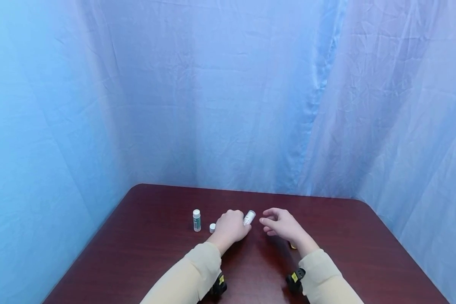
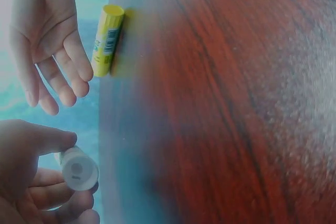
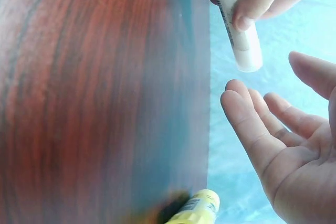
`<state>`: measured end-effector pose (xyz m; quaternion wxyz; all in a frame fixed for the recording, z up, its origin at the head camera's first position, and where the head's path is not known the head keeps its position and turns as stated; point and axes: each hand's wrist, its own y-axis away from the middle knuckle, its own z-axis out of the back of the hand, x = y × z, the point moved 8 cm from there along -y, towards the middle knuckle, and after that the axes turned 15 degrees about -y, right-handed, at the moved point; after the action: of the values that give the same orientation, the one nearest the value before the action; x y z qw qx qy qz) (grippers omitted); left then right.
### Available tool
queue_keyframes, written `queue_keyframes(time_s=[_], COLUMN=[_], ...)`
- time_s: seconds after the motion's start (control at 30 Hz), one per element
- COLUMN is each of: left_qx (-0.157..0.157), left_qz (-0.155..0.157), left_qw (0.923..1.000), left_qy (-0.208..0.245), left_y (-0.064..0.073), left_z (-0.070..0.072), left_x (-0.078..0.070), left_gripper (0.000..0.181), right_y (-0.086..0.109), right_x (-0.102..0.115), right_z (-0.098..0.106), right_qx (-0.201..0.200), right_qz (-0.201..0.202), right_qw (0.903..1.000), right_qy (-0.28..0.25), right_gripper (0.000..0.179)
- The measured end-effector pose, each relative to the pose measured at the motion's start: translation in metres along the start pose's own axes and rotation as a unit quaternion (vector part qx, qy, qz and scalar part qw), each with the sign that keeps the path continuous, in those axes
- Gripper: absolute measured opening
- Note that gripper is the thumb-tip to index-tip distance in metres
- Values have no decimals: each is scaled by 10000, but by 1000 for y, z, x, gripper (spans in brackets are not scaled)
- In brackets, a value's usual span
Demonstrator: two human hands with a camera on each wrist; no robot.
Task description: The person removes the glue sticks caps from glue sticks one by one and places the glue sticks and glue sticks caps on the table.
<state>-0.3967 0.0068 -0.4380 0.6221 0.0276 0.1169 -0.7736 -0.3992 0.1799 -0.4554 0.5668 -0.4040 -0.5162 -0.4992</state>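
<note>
The left hand (image 1: 231, 228) is gripping a white tube (image 1: 249, 217) over the worktop (image 1: 118, 253), toward its far edge. The right hand (image 1: 283, 223) is hovering near, apart from it, fingers relaxed. A teal-labelled tube (image 1: 196, 221) is standing nearer the far left corner; a yellow tube (image 2: 107, 43) is standing nearer the right edge.

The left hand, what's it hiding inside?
A white tube, gripped in the left hand. The right wrist view shows much of its side and one end. The part under the grip is covered, so anything printed there can't be seen.
</note>
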Motion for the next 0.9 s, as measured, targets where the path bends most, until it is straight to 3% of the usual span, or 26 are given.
queue_keyframes(time_s=[0.27, 0.63, 0.9], left_qx=[-147, -366, -785], left_qz=[-174, -598, -918], left_qw=[9995, 9974, 9923], left_qy=[-229, -151, -278], left_y=[0, 5, 12], left_z=[15, 38, 55], left_x=[1, 4, 10], left_gripper=[28, 22, 23], right_y=[1, 10, 16], right_x=[14, 39, 49], right_z=[7, 10, 9], right_qx=[22, 277, 341], right_qz=[228, 558, 750], right_qw=[9997, 9980, 9961], right_qy=[-100, 98, 313], right_gripper=[42, 47, 44])
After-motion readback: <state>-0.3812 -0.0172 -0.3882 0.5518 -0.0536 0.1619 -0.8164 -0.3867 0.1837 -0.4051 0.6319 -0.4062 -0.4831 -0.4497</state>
